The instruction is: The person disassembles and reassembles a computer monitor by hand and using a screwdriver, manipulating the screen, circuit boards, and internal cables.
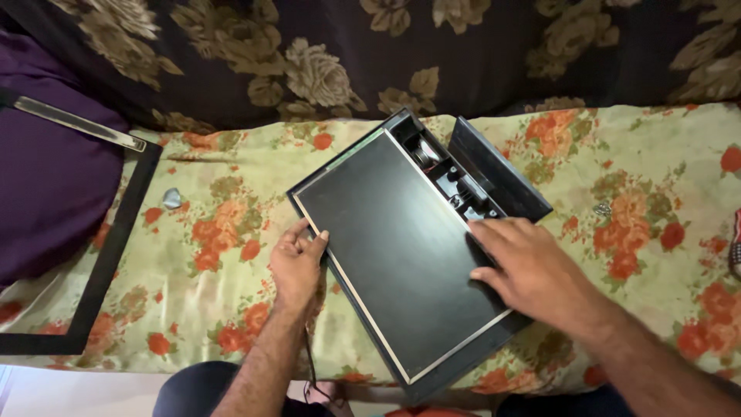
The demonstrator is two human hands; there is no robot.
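We see a dark flat screen panel [397, 251] lying at a slant on a bed covered with a pale green flowered sheet [201, 232]. The panel sits in the middle of the view, its near corner reaching over the front edge of the bed. Along its far right edge the housing is open, showing a narrow strip of inner parts [451, 181], among them a small round metal piece, and a dark cover piece [498, 174] stands tilted just beside that strip.

Our left hand [297, 259] rests at the panel's left edge, fingers curled loosely with the thumb and fingertips touching the rim; it is half closed and pinches the edge lightly. Our right hand [532, 270] lies flat and open on the right part of the panel, fingers spread and pointing toward the open strip, pressing on the surface without gripping anything.

To the left on the sheet lies a thin black frame [116, 232], well apart from the panel, with a small crumpled shiny scrap [171, 198] between them. A purple cloth [46, 177] covers the far left, and a dark flowered cloth [347, 54] hangs behind the bed.
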